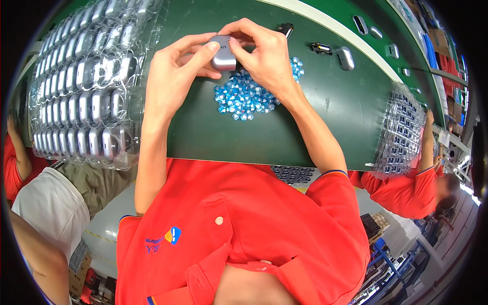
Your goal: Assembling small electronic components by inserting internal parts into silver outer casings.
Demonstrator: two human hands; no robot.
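Observation:
A small grey rounded casing with a glossy surface is held up over the green table. The fingers and thumb of my left hand close round its left side. My right hand grips its upper right edge, with the thumb pressed against it. Some of my fingers are hidden behind the casing. Beneath my hands lies a loose pile of small shiny blue pieces, partly covered by my right hand.
Clear plastic trays with rows of grey casings are stacked at the left. On the table, a dark part and another grey casing lie to the right. Trays of dark parts stand farther right, beside another person in red.

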